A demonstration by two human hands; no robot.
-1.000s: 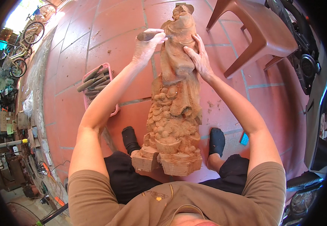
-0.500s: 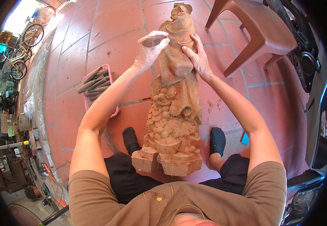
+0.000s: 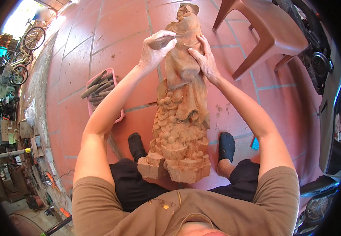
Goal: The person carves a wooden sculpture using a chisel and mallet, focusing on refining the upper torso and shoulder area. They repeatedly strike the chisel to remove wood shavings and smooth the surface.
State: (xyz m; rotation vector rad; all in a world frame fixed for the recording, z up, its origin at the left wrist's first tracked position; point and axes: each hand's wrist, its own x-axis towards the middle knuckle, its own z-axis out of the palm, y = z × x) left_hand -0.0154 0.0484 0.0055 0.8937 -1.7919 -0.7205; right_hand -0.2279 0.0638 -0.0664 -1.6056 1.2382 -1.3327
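Note:
A carved wooden statue (image 3: pixel 182 114) lies lengthwise on the floor between my feet, its head end away from me and its blocky base near me. My left hand (image 3: pixel 154 55) is beside the statue's upper left side, its fingers closed round the brown wooden handle of a carving chisel (image 3: pixel 162 42). The chisel's tip points toward the statue's chest; I cannot make out the blade clearly. My right hand (image 3: pixel 205 62) lies against the statue's right side, thumb and fingers stretched over the wood, holding no tool.
A pink plastic basket (image 3: pixel 114 78) of several wooden-handled tools stands on the left. A brown plastic chair (image 3: pixel 270 33) is at the far right, with a motorbike (image 3: pixel 320 65) beyond it. A blue object (image 3: pixel 255 144) lies by my right foot. Wood crumbs dot the red tiles.
Almost everything stays in place. Both hands keep their positions on and beside the statue, and the whole view shifts very slightly.

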